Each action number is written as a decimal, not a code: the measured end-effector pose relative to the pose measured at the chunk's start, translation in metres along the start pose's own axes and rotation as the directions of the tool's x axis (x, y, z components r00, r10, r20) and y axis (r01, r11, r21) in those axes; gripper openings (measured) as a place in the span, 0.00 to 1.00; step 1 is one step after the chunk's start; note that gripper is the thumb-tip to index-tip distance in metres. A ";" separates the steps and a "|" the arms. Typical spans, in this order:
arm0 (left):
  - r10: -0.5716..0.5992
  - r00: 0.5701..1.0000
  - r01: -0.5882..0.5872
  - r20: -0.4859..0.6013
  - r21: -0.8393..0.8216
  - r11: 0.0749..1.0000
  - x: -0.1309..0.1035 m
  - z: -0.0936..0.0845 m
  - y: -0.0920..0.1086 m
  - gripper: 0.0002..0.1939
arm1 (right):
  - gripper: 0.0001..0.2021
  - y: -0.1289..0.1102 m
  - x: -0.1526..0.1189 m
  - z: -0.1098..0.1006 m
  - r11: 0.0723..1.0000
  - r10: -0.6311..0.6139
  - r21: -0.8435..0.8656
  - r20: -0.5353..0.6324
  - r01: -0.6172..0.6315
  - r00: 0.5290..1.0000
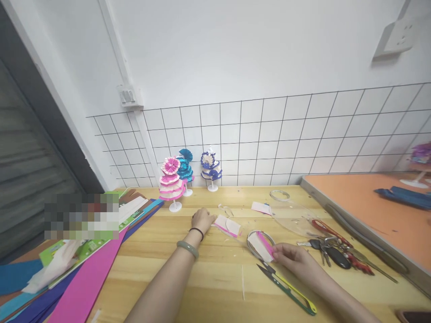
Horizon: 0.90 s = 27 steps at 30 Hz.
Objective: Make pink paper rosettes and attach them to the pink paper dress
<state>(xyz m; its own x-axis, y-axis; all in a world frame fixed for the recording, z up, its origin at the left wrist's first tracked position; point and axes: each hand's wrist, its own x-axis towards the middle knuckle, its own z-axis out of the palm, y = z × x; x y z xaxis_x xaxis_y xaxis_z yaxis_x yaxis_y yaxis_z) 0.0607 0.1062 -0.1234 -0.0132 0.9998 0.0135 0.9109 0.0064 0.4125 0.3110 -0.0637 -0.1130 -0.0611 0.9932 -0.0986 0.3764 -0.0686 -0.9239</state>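
Just beyond the snips (pixel 288 289), the right hand (pixel 292 259) pinches a pink-white strip (pixel 261 246) over a ring (pixel 249 244); farther left of them, the left hand (pixel 203 220) meets another strip (pixel 228 225), grip unclear.

Paper piece (pixel 261 246) behind snips (pixel 293 294), left of keys (pixel 326 244).

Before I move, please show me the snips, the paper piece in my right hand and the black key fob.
Snips (pixel 287 290): head view, green handle.
Paper piece (pixel 260 247): head view, white part.
Black key fob (pixel 338 258): head view, middle of its body.
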 end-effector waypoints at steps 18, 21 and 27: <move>-0.023 0.999 0.025 0.029 -0.065 0.998 -0.009 0.007 0.025 0.06 | 0.14 0.005 0.000 -0.004 0.991 -0.063 0.116 0.000 0.063 0.998; 0.012 0.999 -0.006 0.039 -0.155 0.988 -0.007 0.006 0.023 0.06 | 0.14 0.008 0.000 -0.004 0.988 -0.076 0.137 0.002 0.075 0.997; 0.074 0.997 -0.082 -0.035 -0.395 0.915 0.001 -0.022 -0.004 0.07 | 0.14 0.004 -0.004 -0.002 0.993 -0.051 0.111 0.042 0.046 0.998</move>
<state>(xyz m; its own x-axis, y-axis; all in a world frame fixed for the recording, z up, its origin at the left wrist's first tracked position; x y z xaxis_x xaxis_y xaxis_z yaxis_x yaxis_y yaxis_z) 0.0481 0.1068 -0.1051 0.0397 0.9963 0.0759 0.6718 -0.0828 0.7361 0.3143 -0.0681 -0.1152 -0.1192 0.9906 -0.0665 0.2681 -0.0324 -0.9628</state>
